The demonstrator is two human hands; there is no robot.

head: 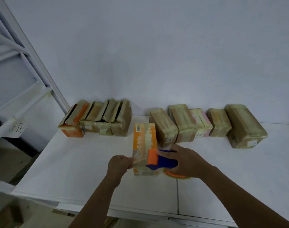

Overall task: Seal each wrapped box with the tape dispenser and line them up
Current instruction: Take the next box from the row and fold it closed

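While the right hand (188,162) grips the tape dispenser (165,160) with its fingers wrapped round the blue body, the left hand (119,165) is curled and pinches the near left edge of the orange box (144,142) — whether a loose end of tape also lies between its fingertips cannot be told. That orange box lies lengthwise on the white surface (91,162), in front of the others and nearest the person, with a glossy film over its top and a barcode at its far end. The dispenser's orange roller (152,156) rests on the near right part of the box. The tape roll (178,176), orange with a yellowish rim, shows below the right hand, just beside the box's near right corner. Along the back, against the pale wall (157,46), stand two groups. On the left, an orange carton (73,127) with its flaps standing open touches a cluster of brown boxes (107,122) packed side by side, their flaps also up. On the right, well apart from that cluster, runs a row of wrapped boxes (245,127) — four brown and one pink box (202,124) in the middle. The leftmost brown box (163,127) sits just beside the orange box's far right edge. A white metal frame (25,51) slants up at the left.
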